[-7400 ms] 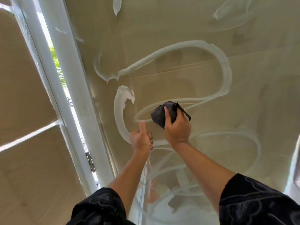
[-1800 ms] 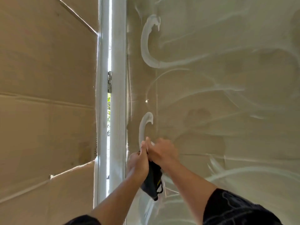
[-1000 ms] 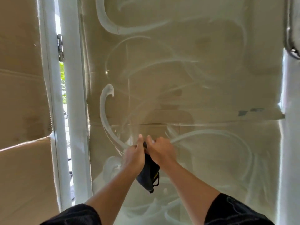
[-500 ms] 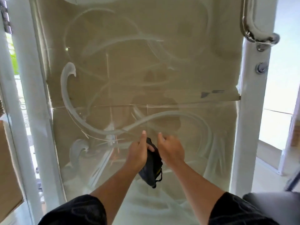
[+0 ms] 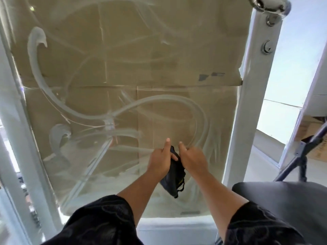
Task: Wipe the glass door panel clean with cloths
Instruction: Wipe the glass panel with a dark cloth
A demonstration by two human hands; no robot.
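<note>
The glass door panel (image 5: 123,71) fills the view, backed by brown cardboard and covered with white curved smears. A dark cloth (image 5: 174,175) with a small loop hangs between my two hands in front of the lower part of the glass. My left hand (image 5: 160,160) grips the cloth's upper edge, thumb pointing up. My right hand (image 5: 193,160) holds the same edge from the right side. Both hands sit close together near the lower middle of the panel.
The white door frame (image 5: 242,121) runs down the right side with a chrome handle (image 5: 269,6) and a lock cylinder (image 5: 266,47). A dark seat (image 5: 283,197) and a black tripod leg (image 5: 300,156) stand at lower right. Another white frame post (image 5: 16,121) lies at left.
My view has swung right and down the door, bringing the lower panel, the handle and the seat into sight. Both hands stay together on the cloth, lower on the glass.
</note>
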